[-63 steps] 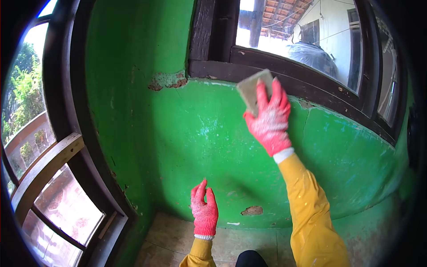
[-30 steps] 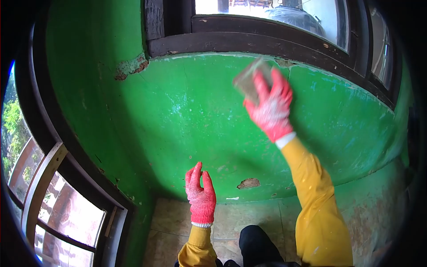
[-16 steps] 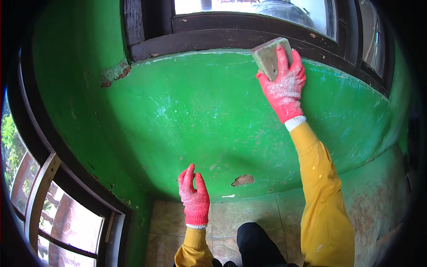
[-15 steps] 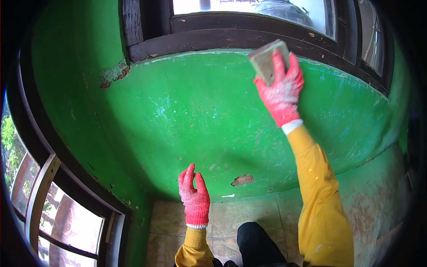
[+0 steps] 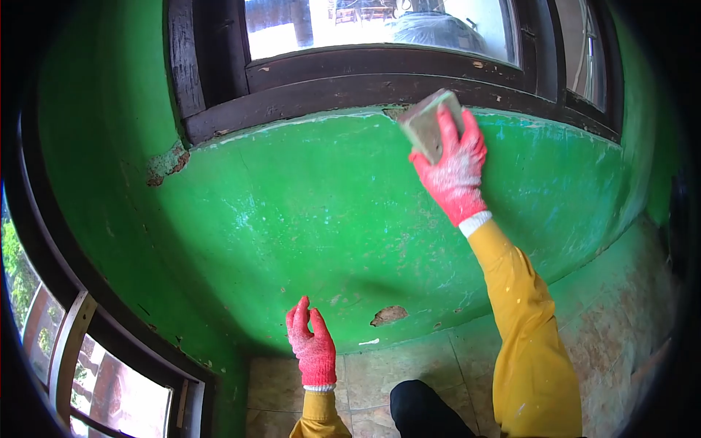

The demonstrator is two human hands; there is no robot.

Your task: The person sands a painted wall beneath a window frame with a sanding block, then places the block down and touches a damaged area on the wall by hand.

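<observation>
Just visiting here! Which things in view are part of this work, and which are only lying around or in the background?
Part of the work:
Flat block, gripped by the gloved right hand
Scuffed green wall, behind the block

Apparently just surroundings:
Dark window frame
Plastic-covered bulk outside
Tiled floor
Greenery at far left

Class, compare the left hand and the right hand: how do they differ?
The right hand grips a block; the left hand shows nothing in its grasp. The right hand is near the window frame; the left hand is lower in view. Both wear red gloves with white cuffs.
</observation>
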